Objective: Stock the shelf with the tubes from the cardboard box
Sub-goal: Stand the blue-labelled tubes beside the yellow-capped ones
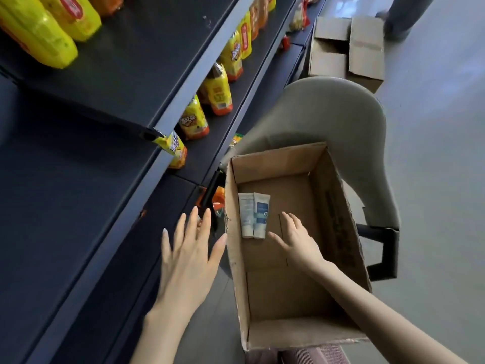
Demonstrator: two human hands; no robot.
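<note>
Two tubes (254, 215), white with blue labels, lie side by side and touching on the floor of the open cardboard box (301, 329), toward its far left corner. The right hand (298, 239) is down inside the box just beside them, fingers spread and holding nothing, with a gap between thumb and tubes. The left hand (187, 254) hovers outside the box's left wall, fingers spread wide, also holding nothing.

The box rests on one grey chair (328, 111). Left of the box runs dark shelving (65, 193), bare nearest the box; farther along stands a row of at least five yellow snack bags (195, 119). Beyond the chair a second cardboard carton (364, 48) sits on the pale grey floor (441, 153), beside someone's leg (404, 14).
</note>
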